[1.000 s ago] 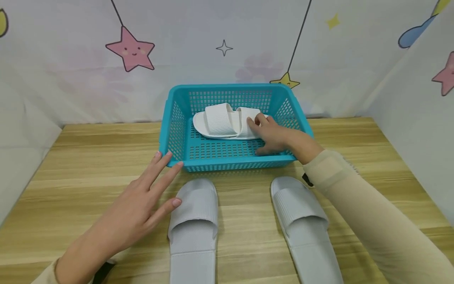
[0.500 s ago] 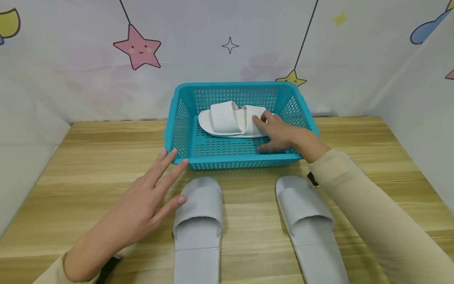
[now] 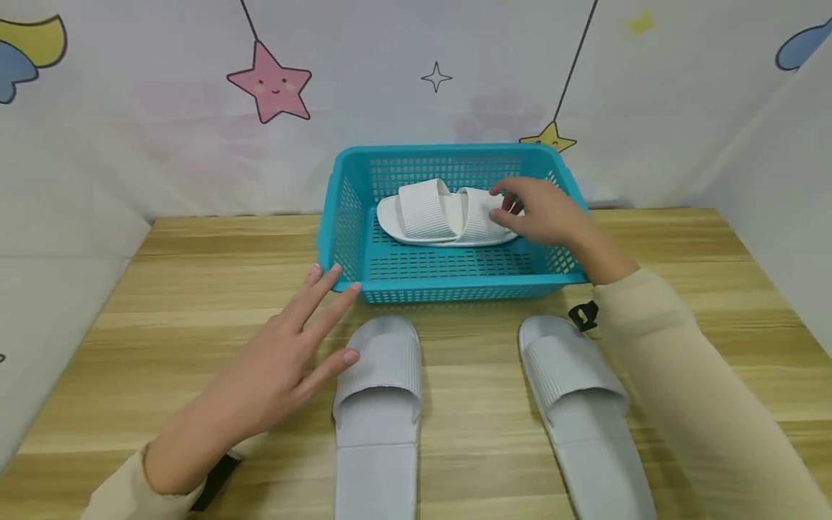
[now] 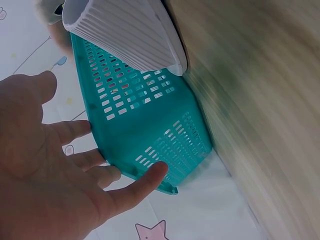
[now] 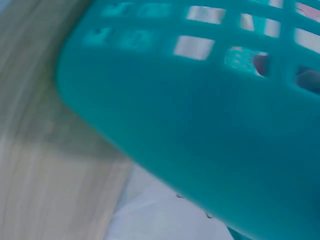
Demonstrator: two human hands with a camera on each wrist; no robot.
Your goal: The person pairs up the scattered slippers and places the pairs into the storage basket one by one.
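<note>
A teal plastic basket [image 3: 468, 284] stands at the back of the table. Inside lie white slippers [image 3: 425, 211], with two ribbed straps showing side by side. My right hand [image 3: 549, 213] hovers at their right end, thumb and fingers apart and loosely bent, holding nothing; it hides that end. With fingers straight and spread, my left hand [image 3: 269, 379] touches the basket's front left corner; the left wrist view shows those fingers [image 4: 137, 190] along the rim. Two grey slippers, a left one [image 3: 377, 426] and a right one [image 3: 591, 433], lie in front, toes toward the basket.
The wood-grain table [image 3: 468, 433] ends at a pale curtain [image 3: 377, 72] with printed stars, right behind the basket. A white side wall [image 3: 773, 217] borders the table on the right. In the right wrist view the basket's end wall [image 5: 200, 110] fills most of the picture.
My right hand has lifted off the slippers and shifted slightly back and right. The left hand stays at the basket corner. The whole scene has drifted right in the head view.
</note>
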